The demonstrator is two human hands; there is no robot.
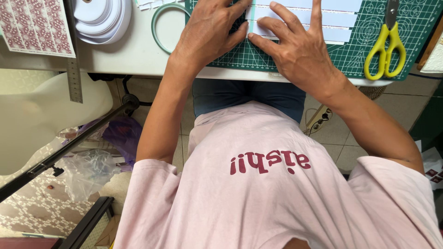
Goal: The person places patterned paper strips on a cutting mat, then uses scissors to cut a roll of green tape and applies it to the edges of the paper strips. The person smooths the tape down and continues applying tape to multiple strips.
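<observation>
White paper strips (304,18) lie flat on green cutting mat (350,53) at desk edge. My left hand (205,34) & right hand (297,48) — fingers spread, pressing strips down, pinching nothing — keep them aligned. Yellow scissors (386,46) parked to the right, within reach.

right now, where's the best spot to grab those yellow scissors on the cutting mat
Probably by the yellow loop handles, coming from the near table edge. The scissors lie flat on the green cutting mat with the loops toward the person and the metal blades pointing away. The right hand is nearest; both hands press flat on the white paper strips.
</observation>
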